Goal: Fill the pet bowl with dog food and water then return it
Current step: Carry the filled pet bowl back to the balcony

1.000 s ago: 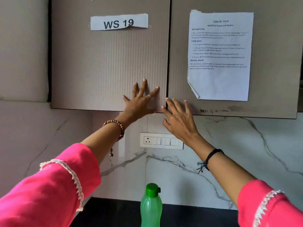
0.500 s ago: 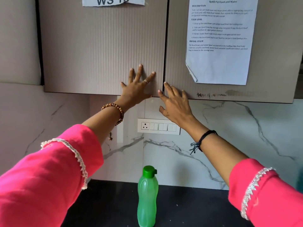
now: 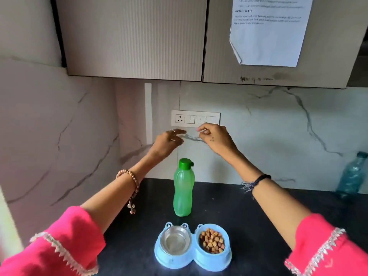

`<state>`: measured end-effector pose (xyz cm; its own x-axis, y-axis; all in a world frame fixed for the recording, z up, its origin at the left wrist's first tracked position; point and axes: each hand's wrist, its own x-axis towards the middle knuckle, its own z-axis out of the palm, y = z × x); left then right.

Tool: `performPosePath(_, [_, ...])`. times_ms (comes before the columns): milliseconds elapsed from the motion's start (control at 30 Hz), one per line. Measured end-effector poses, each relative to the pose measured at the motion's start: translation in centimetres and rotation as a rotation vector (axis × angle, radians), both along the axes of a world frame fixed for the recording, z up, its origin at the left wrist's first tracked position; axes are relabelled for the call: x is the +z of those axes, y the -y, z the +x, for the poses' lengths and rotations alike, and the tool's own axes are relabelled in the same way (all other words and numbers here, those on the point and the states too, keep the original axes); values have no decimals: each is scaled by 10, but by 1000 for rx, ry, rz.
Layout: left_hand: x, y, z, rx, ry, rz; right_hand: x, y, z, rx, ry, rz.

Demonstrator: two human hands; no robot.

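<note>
Hands hang in mid-air in front of the marble wall, just below the switch plate (image 3: 195,118). On the left hand (image 3: 166,143) the fingers are loosely bent and hold nothing; a ring shows on one of them and a bead bracelet (image 3: 129,177) circles the wrist. On the right hand (image 3: 216,139) the fingers are curled inward with the tips drawn together near the plate's lower edge; motion blur hides whether they pinch anything, so I cannot tell. A dark thread band (image 3: 256,181) sits on that wrist, and both forearms come out of pink sleeves with silver trim.

Down on the black surface (image 3: 258,226) stands the pet bowl (image 3: 192,255), a pale blue double feeder nearest the camera. Its left cup is shiny metal and seems to hold clear water; its right cup holds brown dog food (image 3: 212,243). Just behind it, apart from it, a green bottle (image 3: 183,189) stands upright with its green cap closed. Well off at the right edge, against the wall, stands a clear bluish bottle (image 3: 351,176).

Above, two ribbed cabinet doors (image 3: 135,36) are closed, and a printed sheet (image 3: 268,32) is stuck to the right door, one lower corner curling.
</note>
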<state>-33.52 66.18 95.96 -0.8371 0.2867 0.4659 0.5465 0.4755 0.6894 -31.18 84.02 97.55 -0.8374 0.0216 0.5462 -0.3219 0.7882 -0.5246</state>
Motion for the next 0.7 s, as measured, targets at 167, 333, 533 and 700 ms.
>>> performPosePath(167, [-93,11,57,-46,406,270,-91,-1,41,-1,232,-305])
performPosePath(333, [-176,25,96,2,659,390,-177,-6,89,-112,439,-551])
performPosePath(533, [-246,46,122,233,728,374,-254,-22,130,-353,503,-883])
performPosePath(700, [-281,54,131,391,674,217,-301,-37,140,-472,540,-983])
